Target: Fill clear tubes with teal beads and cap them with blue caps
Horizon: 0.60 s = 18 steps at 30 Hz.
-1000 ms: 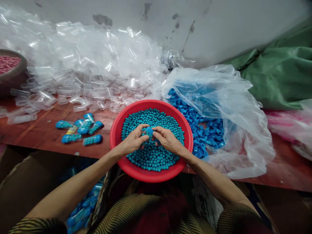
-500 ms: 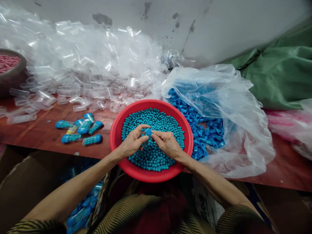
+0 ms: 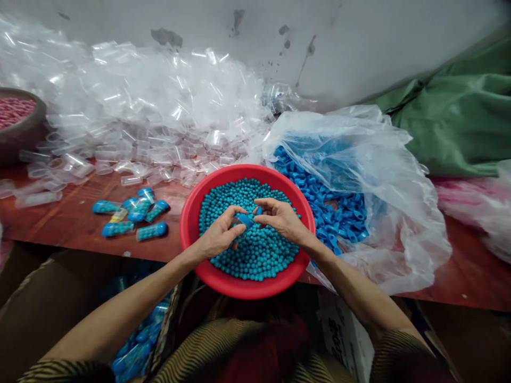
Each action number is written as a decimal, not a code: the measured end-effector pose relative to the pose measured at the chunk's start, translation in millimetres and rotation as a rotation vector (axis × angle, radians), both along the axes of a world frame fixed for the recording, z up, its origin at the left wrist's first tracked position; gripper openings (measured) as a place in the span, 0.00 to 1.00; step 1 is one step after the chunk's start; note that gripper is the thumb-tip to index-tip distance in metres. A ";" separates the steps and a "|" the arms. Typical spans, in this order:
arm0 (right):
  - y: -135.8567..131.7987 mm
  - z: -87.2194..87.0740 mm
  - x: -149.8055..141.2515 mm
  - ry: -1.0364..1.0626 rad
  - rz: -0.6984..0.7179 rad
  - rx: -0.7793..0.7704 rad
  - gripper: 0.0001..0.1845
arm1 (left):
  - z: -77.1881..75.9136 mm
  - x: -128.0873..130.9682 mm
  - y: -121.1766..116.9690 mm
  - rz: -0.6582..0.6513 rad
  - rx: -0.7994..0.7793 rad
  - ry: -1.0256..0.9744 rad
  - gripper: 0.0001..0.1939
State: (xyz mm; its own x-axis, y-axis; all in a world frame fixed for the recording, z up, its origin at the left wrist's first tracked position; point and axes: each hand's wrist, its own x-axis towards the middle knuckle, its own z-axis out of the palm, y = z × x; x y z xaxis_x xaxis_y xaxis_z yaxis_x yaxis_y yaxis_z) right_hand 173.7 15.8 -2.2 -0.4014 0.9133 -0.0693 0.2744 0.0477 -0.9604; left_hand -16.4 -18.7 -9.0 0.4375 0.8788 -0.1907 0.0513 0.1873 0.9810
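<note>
Over the red basin (image 3: 188, 242), my left hand (image 3: 219, 234) is closed around a small tube with a blue cap (image 3: 245, 219). Most of that tube is hidden by the fingers. My right hand (image 3: 281, 219) is just to the right, its thumb and fingertips around a small blue plastic piece (image 3: 259, 211), close to the capped end but apart from it. Turquoise beads (image 3: 255, 260) fill the basin beneath both hands. On the bench to the left lies a small group of blue-capped tubes (image 3: 151, 231) with turquoise beads inside.
Clear empty tubes (image 3: 159, 101) are heaped along the wall. Right of the basin, blue plastic caps (image 3: 345, 215) spill from a clear bag (image 3: 403, 213). A bowl of pink pieces (image 3: 24, 138) stands far left. Below the bench, a box holds blue-capped tubes (image 3: 138, 346).
The right fingers were pressed at the tube's capped end; now they are spread slightly away around a small blue piece. The left hand tilts the tube a little. The view shifted slightly.
</note>
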 end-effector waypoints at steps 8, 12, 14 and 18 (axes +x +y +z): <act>-28.8 1.4 -25.3 -0.366 0.177 0.406 0.35 | -1.3 5.3 -4.5 0.147 0.045 -0.012 0.25; -38.9 3.3 -33.0 -0.629 0.223 0.432 0.50 | -3.5 10.1 -5.3 0.203 0.116 0.013 0.22; -40.6 3.3 -35.8 -0.707 0.201 0.469 0.47 | -4.4 12.8 -5.3 0.210 0.110 0.010 0.19; -42.9 2.3 -42.1 -0.766 0.146 0.574 0.46 | -5.0 15.7 -6.5 0.239 0.136 -0.007 0.12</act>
State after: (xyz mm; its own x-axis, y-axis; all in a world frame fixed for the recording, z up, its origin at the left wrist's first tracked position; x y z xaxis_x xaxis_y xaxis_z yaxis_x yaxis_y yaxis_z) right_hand 131.5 -27.2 0.1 -0.5451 0.8344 0.0821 0.7704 0.5371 -0.3435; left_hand -0.7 -25.2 -14.0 0.2152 0.9746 -0.0613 0.0143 0.0596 0.9981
